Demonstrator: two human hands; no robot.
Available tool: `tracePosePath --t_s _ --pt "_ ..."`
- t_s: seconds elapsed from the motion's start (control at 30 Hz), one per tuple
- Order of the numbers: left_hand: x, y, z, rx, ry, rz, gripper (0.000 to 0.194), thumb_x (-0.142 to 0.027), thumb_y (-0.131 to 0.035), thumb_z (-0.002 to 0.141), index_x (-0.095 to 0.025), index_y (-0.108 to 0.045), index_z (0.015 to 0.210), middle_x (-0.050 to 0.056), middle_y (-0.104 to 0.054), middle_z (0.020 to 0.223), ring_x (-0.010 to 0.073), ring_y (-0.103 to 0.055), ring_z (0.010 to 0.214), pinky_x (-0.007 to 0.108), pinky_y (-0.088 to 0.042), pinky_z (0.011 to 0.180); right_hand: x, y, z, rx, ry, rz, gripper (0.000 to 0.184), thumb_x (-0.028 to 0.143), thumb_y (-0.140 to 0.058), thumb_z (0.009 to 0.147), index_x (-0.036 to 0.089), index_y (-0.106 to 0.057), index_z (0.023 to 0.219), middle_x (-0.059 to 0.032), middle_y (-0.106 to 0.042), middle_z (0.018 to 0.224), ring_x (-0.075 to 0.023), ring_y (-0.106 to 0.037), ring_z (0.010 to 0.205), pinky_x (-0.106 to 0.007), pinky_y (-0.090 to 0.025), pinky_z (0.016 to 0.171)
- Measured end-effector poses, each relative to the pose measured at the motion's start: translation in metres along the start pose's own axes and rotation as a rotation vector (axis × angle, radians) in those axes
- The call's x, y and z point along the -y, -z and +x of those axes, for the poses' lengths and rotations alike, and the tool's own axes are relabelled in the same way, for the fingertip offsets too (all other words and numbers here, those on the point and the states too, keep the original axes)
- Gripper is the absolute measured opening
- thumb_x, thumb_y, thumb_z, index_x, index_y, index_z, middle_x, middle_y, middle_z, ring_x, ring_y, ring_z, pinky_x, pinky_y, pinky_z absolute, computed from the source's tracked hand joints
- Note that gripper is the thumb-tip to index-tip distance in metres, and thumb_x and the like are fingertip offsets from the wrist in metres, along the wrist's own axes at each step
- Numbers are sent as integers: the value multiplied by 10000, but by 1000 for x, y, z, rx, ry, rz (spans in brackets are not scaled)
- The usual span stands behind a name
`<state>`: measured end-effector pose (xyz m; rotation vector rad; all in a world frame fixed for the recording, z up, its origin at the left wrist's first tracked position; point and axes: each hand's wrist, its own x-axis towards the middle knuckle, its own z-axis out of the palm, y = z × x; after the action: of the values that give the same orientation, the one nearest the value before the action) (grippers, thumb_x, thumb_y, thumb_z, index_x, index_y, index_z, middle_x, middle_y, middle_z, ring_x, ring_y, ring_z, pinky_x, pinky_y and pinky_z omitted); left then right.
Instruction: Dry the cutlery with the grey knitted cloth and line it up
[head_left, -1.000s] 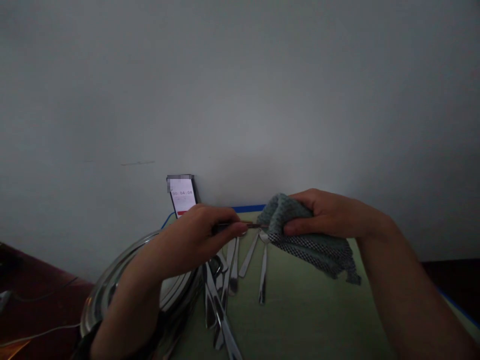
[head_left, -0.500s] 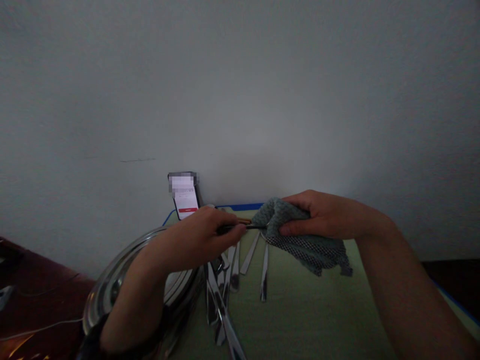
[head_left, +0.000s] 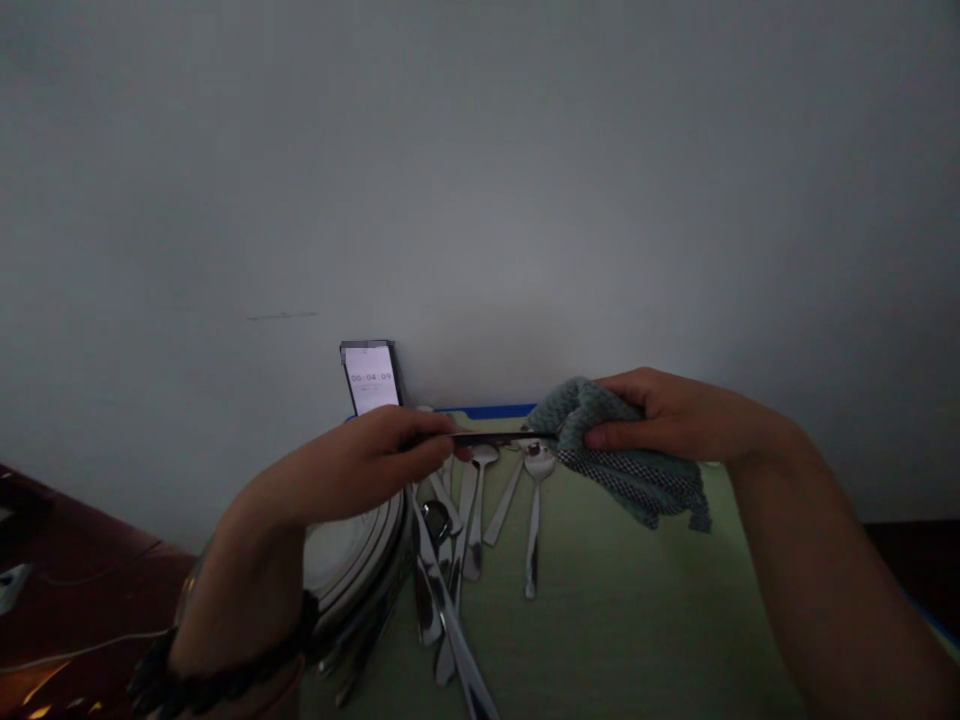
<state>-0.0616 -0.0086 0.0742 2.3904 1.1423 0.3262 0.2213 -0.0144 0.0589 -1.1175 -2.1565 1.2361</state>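
A slim metal piece of cutlery, seen edge-on, spans the space between my hands. My left hand pinches one end between thumb and fingers. The other end runs into a grey-green cloth with a checked underside, so its kind stays hidden. My right hand is closed on the cloth, thumb in front, and a loose corner hangs down. Below the hands, a spoon lies on the green tabletop. Left of it are several more spoons and flat metal handles, some overlapping.
A stack of plates stands at the left, partly behind my left forearm. A phone showing a timer leans against the grey wall. The tabletop has a blue edge. A white cable crosses the dark red surface at the lower left.
My hands have drawn apart, the left one leftward and the right one slightly rightward with the cloth. More of the held cutlery shows between them, and the spoon bowls below are uncovered.
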Motion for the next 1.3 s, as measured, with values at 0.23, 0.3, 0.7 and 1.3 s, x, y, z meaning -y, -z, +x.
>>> tracePosePath --t_s 0.23,0.3,0.7,1.3 --pt "1 -8 14 -103 -36 -78 302 -383 -446 873 -148 -637 883 -19 -521 656 105 -432 582 208 -360 520 -2 4 -4 -63 20 17 363 397 -637 766 209 -634 1076 -24 -695 946 -178 -644 809 -280 -514 678" --pt "0 -10 16 -91 -33 -87 304 -386 -446 874 -147 -634 867 -24 -502 641 105 -420 575 210 -352 515 0 4 -5 -69 33 -12 349 391 -634 769 217 -635 1072 -18 -696 942 -176 -645 804 -278 -514 678" --pt "-1 -14 21 -211 134 77 452 -570 -482 805 -157 -628 691 -52 -372 516 91 -333 476 214 -240 429 16 -5 -3 -218 79 -351 272 419 -576 793 196 -631 938 -13 -678 831 -171 -609 711 -278 -468 613" --pt "-9 -11 18 -254 73 1 302 -431 -542 812 -162 -677 819 -22 -574 609 104 -467 544 213 -336 488 22 -10 -3 -277 120 -449 199 389 -579 806 208 -609 883 11 -661 765 -136 -578 642 -255 -421 589"
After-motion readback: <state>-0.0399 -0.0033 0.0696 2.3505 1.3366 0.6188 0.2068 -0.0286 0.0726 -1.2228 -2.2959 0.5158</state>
